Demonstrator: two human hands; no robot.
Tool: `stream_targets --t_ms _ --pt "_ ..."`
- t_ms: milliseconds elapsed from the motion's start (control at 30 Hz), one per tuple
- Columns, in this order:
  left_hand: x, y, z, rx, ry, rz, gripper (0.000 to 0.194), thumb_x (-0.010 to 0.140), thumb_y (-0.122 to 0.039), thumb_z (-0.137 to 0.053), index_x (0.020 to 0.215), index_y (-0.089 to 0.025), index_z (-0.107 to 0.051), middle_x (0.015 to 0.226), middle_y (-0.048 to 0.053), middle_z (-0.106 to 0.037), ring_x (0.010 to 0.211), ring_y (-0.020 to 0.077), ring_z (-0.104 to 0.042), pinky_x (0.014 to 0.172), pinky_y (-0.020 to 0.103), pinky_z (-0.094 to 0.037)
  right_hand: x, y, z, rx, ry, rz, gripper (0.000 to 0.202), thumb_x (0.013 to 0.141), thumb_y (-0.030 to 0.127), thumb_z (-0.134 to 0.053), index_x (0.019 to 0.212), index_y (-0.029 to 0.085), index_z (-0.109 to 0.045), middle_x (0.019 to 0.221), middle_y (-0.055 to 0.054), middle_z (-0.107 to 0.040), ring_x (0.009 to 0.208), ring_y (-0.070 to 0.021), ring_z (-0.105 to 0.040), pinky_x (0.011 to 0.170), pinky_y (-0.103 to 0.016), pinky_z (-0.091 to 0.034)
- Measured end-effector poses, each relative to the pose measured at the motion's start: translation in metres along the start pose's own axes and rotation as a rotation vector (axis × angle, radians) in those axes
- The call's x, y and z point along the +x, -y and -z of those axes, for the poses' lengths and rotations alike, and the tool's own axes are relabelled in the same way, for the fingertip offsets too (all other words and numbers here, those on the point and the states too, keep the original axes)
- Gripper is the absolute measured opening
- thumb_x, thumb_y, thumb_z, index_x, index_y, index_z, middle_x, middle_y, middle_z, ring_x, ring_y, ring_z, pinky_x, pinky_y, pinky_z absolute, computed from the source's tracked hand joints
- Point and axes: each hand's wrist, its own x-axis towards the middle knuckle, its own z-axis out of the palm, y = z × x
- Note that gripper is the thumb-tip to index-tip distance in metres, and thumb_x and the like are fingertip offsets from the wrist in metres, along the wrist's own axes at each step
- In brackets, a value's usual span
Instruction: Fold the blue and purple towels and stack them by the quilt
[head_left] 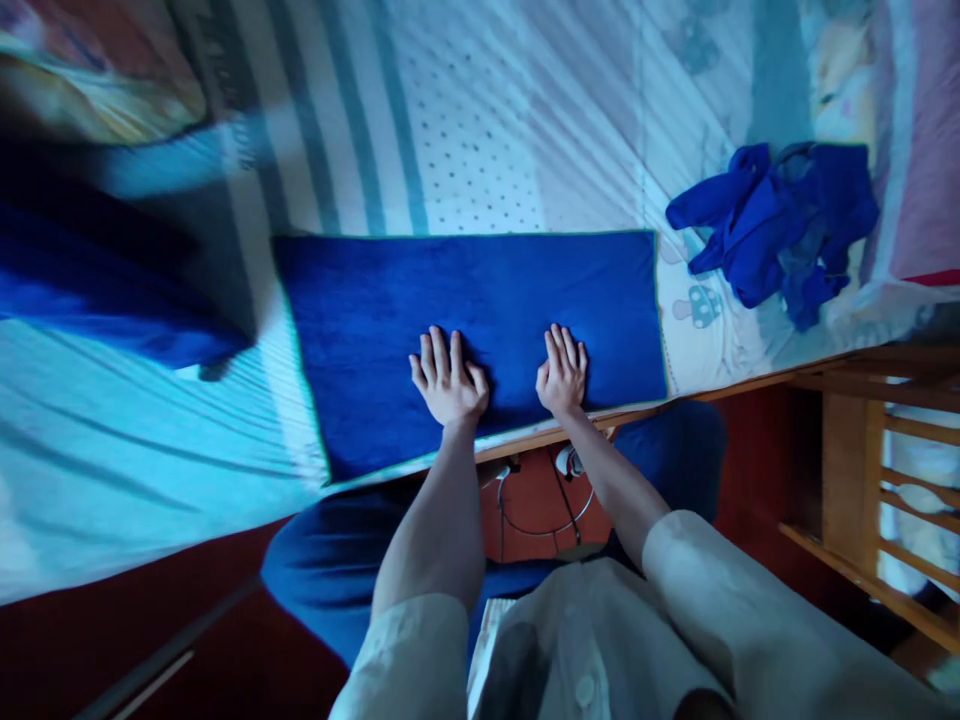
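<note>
A blue cloth (360, 300) with a thin green edge lies spread flat on a patterned bed sheet (480, 190), along the bed's front edge. My left hand (450, 378) rests palm down on the cloth's lower middle, fingers spread and nothing held. To its right, my right hand (562, 370) also lies flat on the cloth near the front edge, its fingers stretched out and a little apart. The cloth looks mostly smooth, with faint creases.
A crumpled blue garment (765, 225) lies on the bed at the right. Dark blue fabric (97, 270) is at the left, with a colourful pillow-like item (105, 70) behind it. A wooden slatted frame (851, 480) stands at the lower right.
</note>
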Motion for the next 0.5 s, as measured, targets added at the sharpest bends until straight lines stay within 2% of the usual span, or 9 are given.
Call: stream_targets --t_ms 133,233,400,467,500 --pt "0.001 0.000 -0.001 -0.046 -0.006 0.011 0.065 0.089 -0.030 -0.048 0.153 -0.017 -0.051 0.168 0.014 -0.033 0.159 0.0323 -0.021 0.130 0.059 -0.007 0.000 -0.006 0.008 0.021 0.053 0.007 0.061 0.099 0.017 -0.031 0.159 0.021 -0.041 0.163 -0.008 -0.045 0.157 -0.0199 -0.032 0.131 -0.050 -0.021" --pt "0.001 -0.001 -0.001 -0.075 -0.001 0.020 0.066 0.088 -0.032 -0.049 0.152 -0.016 -0.052 0.167 0.015 -0.034 0.159 0.0333 -0.021 0.129 0.060 -0.007 0.007 0.002 0.020 0.005 0.101 0.037 0.059 0.102 0.022 -0.034 0.160 0.021 -0.039 0.168 -0.009 -0.035 0.159 -0.0231 -0.025 0.130 -0.054 -0.020" --pt "0.002 -0.002 0.001 -0.101 0.006 0.028 0.065 0.089 -0.033 -0.049 0.151 -0.016 -0.053 0.167 0.016 -0.034 0.159 0.0343 -0.021 0.129 0.062 -0.007 0.042 0.050 0.036 -0.022 0.139 0.278 0.061 0.105 0.031 -0.034 0.165 0.024 -0.028 0.173 -0.004 -0.022 0.162 -0.0244 -0.010 0.132 -0.054 -0.013" --pt "0.002 -0.002 0.002 -0.105 -0.001 0.025 0.064 0.088 -0.034 -0.050 0.150 -0.016 -0.054 0.166 0.016 -0.035 0.158 0.0344 -0.022 0.129 0.062 -0.007 0.062 0.055 0.038 -0.038 0.171 0.371 0.062 0.105 0.033 -0.031 0.166 0.025 -0.024 0.173 -0.001 -0.021 0.162 -0.0233 -0.008 0.132 -0.053 -0.011" --pt "0.002 -0.002 0.002 -0.106 -0.007 0.024 0.064 0.088 -0.034 -0.050 0.149 -0.016 -0.055 0.166 0.016 -0.036 0.158 0.0344 -0.023 0.129 0.062 -0.007 0.073 0.048 0.038 -0.054 0.195 0.401 0.062 0.106 0.034 -0.030 0.167 0.025 -0.023 0.173 -0.001 -0.021 0.162 -0.0226 -0.008 0.133 -0.053 -0.010"
